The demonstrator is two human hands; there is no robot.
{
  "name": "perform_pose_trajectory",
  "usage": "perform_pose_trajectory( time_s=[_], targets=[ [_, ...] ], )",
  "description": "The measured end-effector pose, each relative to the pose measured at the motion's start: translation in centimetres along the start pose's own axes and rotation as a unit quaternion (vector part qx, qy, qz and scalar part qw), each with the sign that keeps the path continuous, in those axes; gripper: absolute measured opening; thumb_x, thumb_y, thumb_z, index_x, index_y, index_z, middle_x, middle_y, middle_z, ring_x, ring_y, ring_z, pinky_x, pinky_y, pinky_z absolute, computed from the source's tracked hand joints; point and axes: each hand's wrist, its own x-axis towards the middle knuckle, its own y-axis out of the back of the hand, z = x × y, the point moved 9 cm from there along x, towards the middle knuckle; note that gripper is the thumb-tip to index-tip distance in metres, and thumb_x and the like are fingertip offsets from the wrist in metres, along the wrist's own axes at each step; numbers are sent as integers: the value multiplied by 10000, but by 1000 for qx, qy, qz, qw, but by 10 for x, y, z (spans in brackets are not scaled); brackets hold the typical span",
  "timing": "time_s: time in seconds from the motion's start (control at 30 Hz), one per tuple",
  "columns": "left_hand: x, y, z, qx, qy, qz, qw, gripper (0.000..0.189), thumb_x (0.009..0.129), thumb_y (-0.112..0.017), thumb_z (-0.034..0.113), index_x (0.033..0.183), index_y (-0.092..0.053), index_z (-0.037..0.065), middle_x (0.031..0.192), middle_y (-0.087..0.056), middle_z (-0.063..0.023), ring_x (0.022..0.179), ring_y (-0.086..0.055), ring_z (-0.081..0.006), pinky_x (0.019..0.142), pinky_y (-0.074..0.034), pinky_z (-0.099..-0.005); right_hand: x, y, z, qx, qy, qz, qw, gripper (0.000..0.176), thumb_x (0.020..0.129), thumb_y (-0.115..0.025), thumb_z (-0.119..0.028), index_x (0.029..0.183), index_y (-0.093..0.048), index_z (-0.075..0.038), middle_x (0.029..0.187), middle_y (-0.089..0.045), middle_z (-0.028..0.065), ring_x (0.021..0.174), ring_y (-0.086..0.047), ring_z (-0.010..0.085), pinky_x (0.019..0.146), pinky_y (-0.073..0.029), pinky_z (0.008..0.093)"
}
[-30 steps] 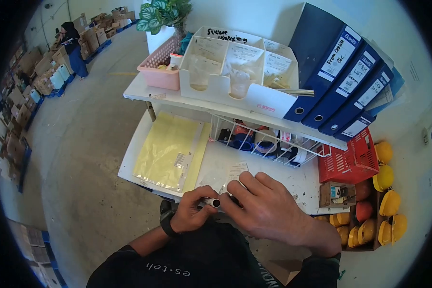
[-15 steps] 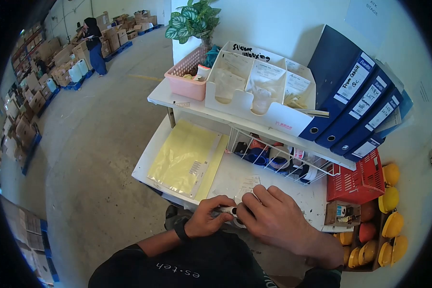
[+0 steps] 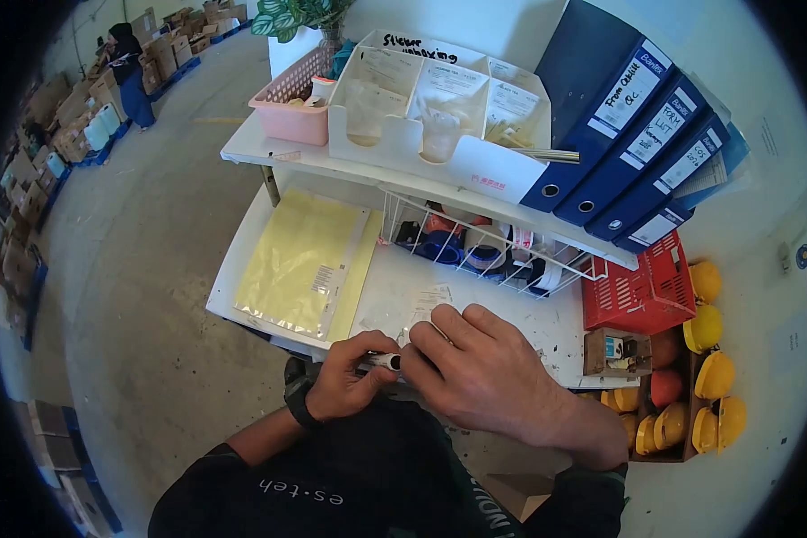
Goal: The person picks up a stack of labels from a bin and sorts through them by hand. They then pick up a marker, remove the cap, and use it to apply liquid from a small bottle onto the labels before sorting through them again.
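Observation:
My left hand [image 3: 350, 377] is closed around a white marker [image 3: 381, 360] with a dark end, held above the front edge of the white desk. Curled close against that dark end are the fingers of my right hand [image 3: 489, 372]; what lies inside its fingertips is hidden. Just beyond the hands, a small printed paper in clear plastic [image 3: 429, 300] lies on the desk. To its left are yellow plastic envelopes [image 3: 291, 260] with a barcode label.
A wire basket [image 3: 484, 255] of bottles sits under the shelf [image 3: 332, 170]. Above are a pink basket [image 3: 291, 121], a white divided box [image 3: 390, 134] and blue binders [image 3: 592, 117]. Red crate [image 3: 641, 287] and yellow helmets [image 3: 713, 372] stand right. A person [image 3: 130, 76] stands among far cartons.
The view has shifted, so the desk and shelf appear further left and higher. Both hands stay together at the marker, with its dark end showing a little more.

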Motion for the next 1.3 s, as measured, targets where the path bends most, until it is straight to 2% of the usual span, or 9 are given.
perform_pose_trajectory(
  time_s=[0.7,1.3],
  targets=[
    [4,-3,4,26,-10,-10,1000,358,929,-689,315,1060,-598,-5,900,-641,-98,809,-602,-180,730,-474,-294,-6,-2,3,-5,-20,-10,1000,249,705,-696,-190,885,-660,-21,847,-547,53,826,-569,190,677,-458,309],
    [3,-2,-2,14,-15,-4,1000,348,922,-702,291,1063,-600,-10,901,-644,-103,814,-603,-180,740,-478,-297,-7,-2,3,12,-19,18,1000,229,695,-686,-176,855,-651,-15,825,-541,55,816,-577,195,668,-457,308]
  ],
)
